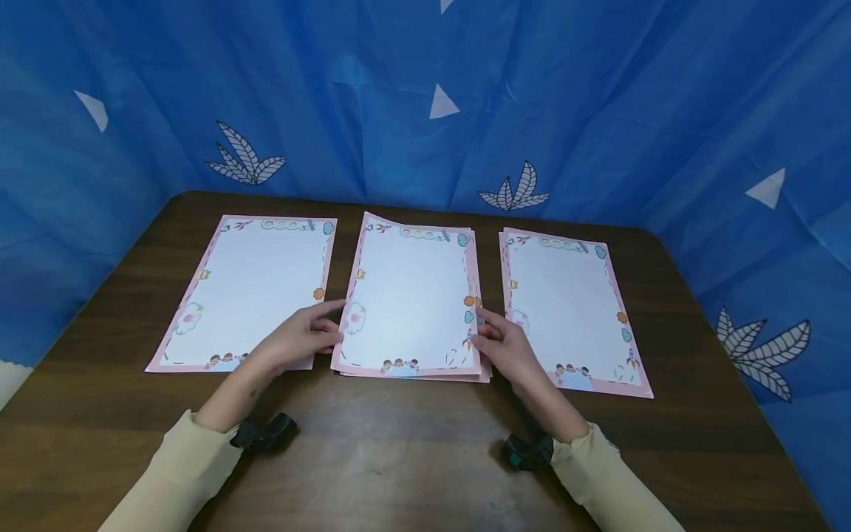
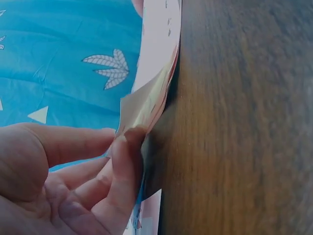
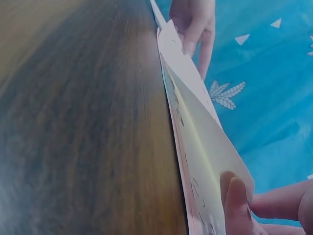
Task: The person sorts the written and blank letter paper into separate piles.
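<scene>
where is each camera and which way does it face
Head: on the head, facing forward and down across the table to the blue curtain; left hand, right hand and both sleeves show.
Left wrist: on that wrist, facing the left hand's pinch on the middle top sheet; that hand shows lower left, a sliver of skin at top.
Right wrist: on that wrist, facing the right hand's pinch on that sheet; this hand shows lower right, the left at top.
Shared: both wrist views show table and curtain sideways.
</scene>
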{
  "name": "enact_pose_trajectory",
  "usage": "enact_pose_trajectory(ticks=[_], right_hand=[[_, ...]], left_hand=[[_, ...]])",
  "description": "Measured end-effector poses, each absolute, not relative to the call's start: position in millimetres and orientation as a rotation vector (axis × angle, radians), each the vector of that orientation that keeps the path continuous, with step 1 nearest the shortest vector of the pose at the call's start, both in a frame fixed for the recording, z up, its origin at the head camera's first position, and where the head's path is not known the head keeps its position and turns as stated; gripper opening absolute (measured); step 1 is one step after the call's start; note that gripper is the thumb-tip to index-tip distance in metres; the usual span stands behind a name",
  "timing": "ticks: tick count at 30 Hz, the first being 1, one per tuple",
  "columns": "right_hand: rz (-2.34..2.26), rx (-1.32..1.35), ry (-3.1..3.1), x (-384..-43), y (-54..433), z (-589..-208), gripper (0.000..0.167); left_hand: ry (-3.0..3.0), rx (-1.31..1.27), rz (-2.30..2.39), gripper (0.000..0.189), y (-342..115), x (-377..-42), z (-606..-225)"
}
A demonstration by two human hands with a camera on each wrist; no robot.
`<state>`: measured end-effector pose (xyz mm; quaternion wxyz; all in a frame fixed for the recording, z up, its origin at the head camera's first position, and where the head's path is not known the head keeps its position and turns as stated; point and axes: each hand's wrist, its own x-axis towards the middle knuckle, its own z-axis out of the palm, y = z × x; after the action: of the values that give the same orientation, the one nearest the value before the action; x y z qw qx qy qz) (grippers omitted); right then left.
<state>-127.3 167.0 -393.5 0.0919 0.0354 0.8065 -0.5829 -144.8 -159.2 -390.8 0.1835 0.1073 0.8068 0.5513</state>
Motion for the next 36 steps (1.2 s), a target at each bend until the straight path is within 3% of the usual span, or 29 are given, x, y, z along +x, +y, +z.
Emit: enact_pose_trajectory(ticks=[5,21,36], right_hand=[[-1.750,0.076,2.396,-126.9,167.6,-395.5,0.049],[-1.799,0.077,2.463,-123.0,159.2,-395.3,0.052],[-1.851,-0.020,2.435,-127.9,128.2,-388.3,0.052]], left_hand=[[2.372,0.285,1.527,0.053,-158.8,-142.9,-388.9],[2.460,0.233,1.564,0.052,-162.6,-137.9,-386.3],[2.526,0.173,1.576,0.053,-195.7,-124.5,-384.5]])
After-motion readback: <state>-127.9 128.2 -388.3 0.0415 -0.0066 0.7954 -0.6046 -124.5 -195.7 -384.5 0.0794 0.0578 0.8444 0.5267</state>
